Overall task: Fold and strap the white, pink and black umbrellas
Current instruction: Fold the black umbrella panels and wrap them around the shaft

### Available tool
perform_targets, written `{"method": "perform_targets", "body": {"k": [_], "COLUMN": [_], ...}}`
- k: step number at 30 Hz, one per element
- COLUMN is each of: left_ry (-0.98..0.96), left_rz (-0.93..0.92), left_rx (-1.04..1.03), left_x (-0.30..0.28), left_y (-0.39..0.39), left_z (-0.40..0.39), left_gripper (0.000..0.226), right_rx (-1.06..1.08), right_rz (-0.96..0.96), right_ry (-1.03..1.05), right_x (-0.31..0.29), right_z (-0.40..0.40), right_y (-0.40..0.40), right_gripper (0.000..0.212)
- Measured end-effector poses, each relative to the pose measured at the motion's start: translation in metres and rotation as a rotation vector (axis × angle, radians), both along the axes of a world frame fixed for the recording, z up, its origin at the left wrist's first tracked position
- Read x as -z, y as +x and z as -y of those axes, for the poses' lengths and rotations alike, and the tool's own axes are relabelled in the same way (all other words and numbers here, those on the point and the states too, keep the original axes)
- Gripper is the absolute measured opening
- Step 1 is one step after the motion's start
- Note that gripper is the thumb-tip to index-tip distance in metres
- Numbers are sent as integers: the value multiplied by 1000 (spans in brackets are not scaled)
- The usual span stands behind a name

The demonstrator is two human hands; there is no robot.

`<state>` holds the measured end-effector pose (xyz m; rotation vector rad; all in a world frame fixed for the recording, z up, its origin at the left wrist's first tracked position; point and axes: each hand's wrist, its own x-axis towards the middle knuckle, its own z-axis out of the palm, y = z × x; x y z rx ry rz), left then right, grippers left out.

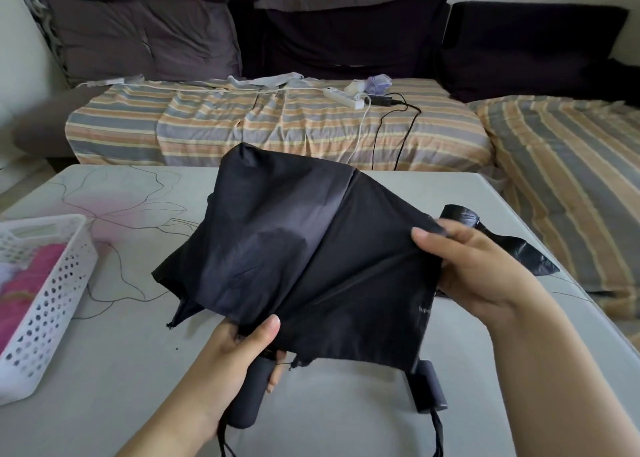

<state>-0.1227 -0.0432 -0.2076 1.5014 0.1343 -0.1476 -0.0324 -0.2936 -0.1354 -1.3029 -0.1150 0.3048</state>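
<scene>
Black umbrella [311, 248] between both hands (canopy loose), handle [247, 390] apparently left-held

Pale grey table [311, 418] with a faint floral line print and pink blotch on its left part. White perforated basket [41, 304] on the table at the left edge, partly cut off; pink and white stuff inside, can't tell what. Dark cylindrical case [427, 385] lies on the table near centre-right, cord trailing toward the near edge. Black fabric sleeve [519, 252] lies flat at the table's right edge. Small dark specks on the surface left of centre.
</scene>
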Motion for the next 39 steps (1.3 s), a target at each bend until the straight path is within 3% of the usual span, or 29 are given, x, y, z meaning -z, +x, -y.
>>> {"method": "perform_targets", "body": {"k": [3, 5, 8, 10, 13, 15, 20, 23, 26, 28, 30, 32, 35, 39], "left_ry": [-23, -17, -19, -28, -74, -102, -132, -181, -207, -202, -144, -61, 12, 32], "left_rz": [-11, -1, 7, 0, -32, -57, -77, -71, -68, -71, -59, -44, -57, -69], "left_rx": [-24, -11, -15, -31, -74, -92, -77, -78, -81, -95, -83, -34, -27, -69], "left_x": [-2, -2, -3, -5, -8, -10, -10, -7, -6, -7, -8, -7, -7, -9], "left_y": [1, 2, 0, -1, 1, 2, 1, 3, 4, 3, 2, 0, -3, -2], "left_z": [0, 1, 3, 4, 7, 9, 14, 13, 11, 10, 9, 7, 5, 7], "left_gripper": [55, 58, 49, 47, 45, 41, 38, 42, 55, 49, 43, 45, 50, 44], "right_rx": [59, 82, 44, 50, 227, 317, 104, 208, 257, 226, 174, 165, 283, 499], "right_rz": [-12, -71, -154, -143, -33, -5, -292, -207, -130, -136, -174, -213, -162, 181], "right_ry": [268, 253, 5, -74, 135, 157, 21, 74, 223, 248, 194, 125, 82, -468], "right_x": [-3, 1, 10, 14, 12, 11, 23, 25, 22, 21, 18, 16, 13, 10], "right_z": [-1, -1, -3, -4, -5, -6, -27, -34, -30, -29, -30, -26, -23, -14], "right_y": [0, 3, 3, 4, 8, 10, 2, 0, 3, 2, 3, 5, 6, 5], "right_gripper": [22, 22, 9, 12, 11, 11, 34, 20, 40, 30, 17, 22, 14, 13]}}
